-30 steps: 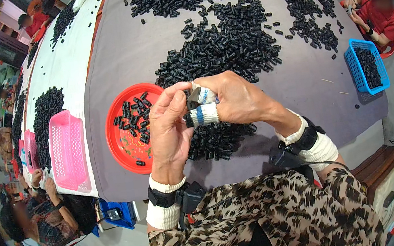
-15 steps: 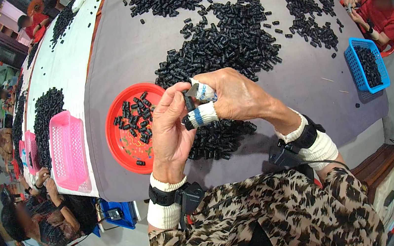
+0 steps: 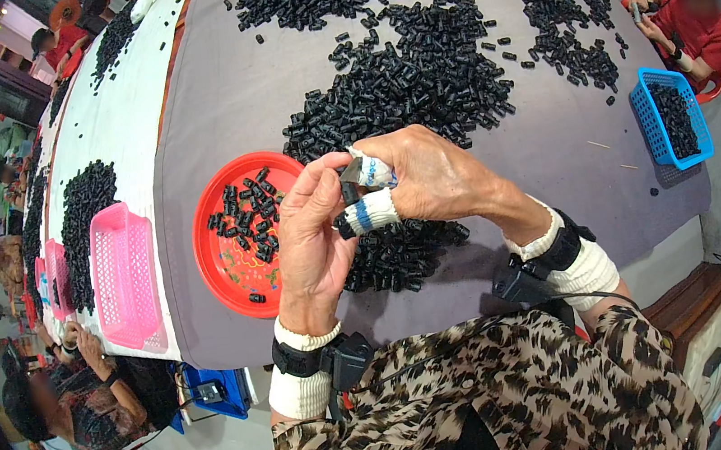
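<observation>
We see one black piece (image 3: 349, 193) pinched between the thumb and fingers of the left hand (image 3: 310, 254), above the table (image 3: 215, 89). Short and tube-like, it has its long axis nearly upright, about eleven to five o'clock, with twelve away from us; we cannot tell one end from the other. The right hand (image 3: 443, 170) is closed on one grey blade (image 3: 353, 170), its tip towards nine o'clock against or just beside the piece.

Around the hands we count one red plate (image 3: 213, 267) between eight and nine o'clock, one blue basket (image 3: 687, 163) at three, and at least two pink baskets (image 3: 121, 275) at nine. Two thin sticks (image 3: 598, 146) lie near three o'clock. The heap (image 3: 402, 92) at one o'clock holds too many black pieces to count.
</observation>
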A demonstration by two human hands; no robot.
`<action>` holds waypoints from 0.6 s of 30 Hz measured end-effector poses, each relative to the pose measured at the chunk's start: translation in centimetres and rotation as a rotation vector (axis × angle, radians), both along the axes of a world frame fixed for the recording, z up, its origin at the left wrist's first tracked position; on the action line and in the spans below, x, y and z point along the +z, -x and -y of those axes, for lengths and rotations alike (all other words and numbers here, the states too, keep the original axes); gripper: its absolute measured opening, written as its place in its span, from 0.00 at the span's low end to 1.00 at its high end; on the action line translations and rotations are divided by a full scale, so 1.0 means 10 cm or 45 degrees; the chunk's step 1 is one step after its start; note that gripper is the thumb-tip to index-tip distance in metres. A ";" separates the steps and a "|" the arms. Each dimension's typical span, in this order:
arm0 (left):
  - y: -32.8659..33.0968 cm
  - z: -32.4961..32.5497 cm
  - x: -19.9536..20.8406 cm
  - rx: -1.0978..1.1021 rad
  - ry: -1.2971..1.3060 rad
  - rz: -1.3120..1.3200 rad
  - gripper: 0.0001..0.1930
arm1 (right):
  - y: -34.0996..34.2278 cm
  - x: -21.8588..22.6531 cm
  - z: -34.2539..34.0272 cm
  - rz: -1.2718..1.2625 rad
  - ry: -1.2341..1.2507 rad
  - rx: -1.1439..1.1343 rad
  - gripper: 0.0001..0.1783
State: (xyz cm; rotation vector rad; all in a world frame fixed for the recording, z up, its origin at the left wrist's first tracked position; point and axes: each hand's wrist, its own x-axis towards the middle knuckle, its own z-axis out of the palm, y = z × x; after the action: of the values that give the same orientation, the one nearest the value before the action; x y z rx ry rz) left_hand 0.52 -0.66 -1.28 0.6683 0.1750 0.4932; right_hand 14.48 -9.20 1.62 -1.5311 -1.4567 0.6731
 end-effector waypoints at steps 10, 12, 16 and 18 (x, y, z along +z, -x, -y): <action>-0.03 0.03 -0.01 0.070 0.024 -0.015 0.11 | -0.03 -0.05 0.00 0.015 0.073 0.018 0.22; -0.03 0.03 -0.02 0.070 0.022 -0.012 0.11 | -0.02 -0.05 0.00 0.001 0.058 0.025 0.22; -0.02 0.03 -0.04 0.064 0.028 -0.022 0.11 | -0.01 -0.05 0.01 -0.013 0.002 0.023 0.19; -0.02 0.03 -0.04 0.065 0.029 -0.027 0.11 | -0.01 -0.05 0.01 -0.005 -0.003 0.024 0.19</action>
State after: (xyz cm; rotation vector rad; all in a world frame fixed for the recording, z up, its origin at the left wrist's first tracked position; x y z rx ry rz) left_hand 0.76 -1.00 -1.68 0.6483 0.2175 0.5325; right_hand 14.61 -9.29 1.15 -1.5151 -1.4705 0.6846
